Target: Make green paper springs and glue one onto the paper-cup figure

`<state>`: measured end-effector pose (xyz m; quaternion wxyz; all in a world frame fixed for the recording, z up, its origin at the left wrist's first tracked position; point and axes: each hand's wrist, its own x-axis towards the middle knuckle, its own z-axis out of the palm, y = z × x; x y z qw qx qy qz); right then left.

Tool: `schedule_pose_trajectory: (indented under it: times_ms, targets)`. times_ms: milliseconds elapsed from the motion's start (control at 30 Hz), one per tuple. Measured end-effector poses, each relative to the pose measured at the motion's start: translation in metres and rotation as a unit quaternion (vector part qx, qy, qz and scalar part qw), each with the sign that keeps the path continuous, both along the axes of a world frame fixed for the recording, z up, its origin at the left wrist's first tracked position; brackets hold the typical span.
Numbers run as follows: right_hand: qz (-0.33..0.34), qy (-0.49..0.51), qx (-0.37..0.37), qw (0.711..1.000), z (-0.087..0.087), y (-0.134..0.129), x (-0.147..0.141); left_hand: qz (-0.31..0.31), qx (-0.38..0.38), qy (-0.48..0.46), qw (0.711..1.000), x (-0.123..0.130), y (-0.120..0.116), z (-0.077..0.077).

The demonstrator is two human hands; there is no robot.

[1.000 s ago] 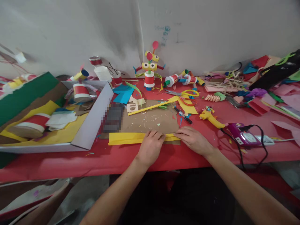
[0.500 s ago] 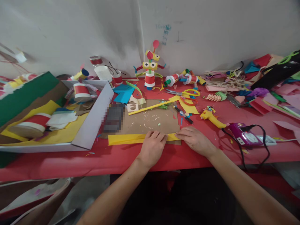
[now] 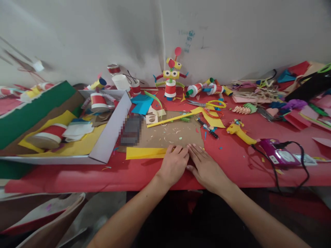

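A folded yellow paper strip (image 3: 144,153) lies along the near edge of a brown cardboard sheet (image 3: 165,134). My left hand (image 3: 174,165) rests over its middle, fingers bent down and closed onto the paper. Beside it, my right hand (image 3: 208,168) lies flat over the right part of the strip, fingers stretched out and nearly touching the left fingertips. Most of the strip's right end is hidden beneath that hand. Farther back on the cardboard is a thin yellow paper strip (image 3: 172,120), with small paper scraps scattered around.
Left stands an open box (image 3: 110,127) holding paper and cups. A blurred-out dark object (image 3: 131,130) lies beside it. Scissors (image 3: 216,104), a yellow glue gun (image 3: 240,133) and a purple corded device (image 3: 278,151) lie right. Behind stands a paper-cup figure (image 3: 170,89).
My right hand has moved left along the strip and flattened from a pinch at its right end. My left hand stays on the strip. The view has shifted slightly left.
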<state>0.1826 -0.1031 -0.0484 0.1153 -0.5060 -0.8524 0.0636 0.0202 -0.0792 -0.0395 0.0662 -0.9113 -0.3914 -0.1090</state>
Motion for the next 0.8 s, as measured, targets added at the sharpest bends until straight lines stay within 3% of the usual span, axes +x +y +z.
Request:
schedule_pose_trajectory:
  times_ms: [333,800]
  targets:
    - [0.003,-0.021,-0.021,1.000,-0.002,-0.002,0.000,-0.003,0.006,-0.002,1.000,-0.043,0.007,0.004]
    - [0.011,-0.001,-0.010,1.000,-0.003,-0.001,0.001,-0.021,0.046,0.012,0.999,-0.065,0.003,0.003]
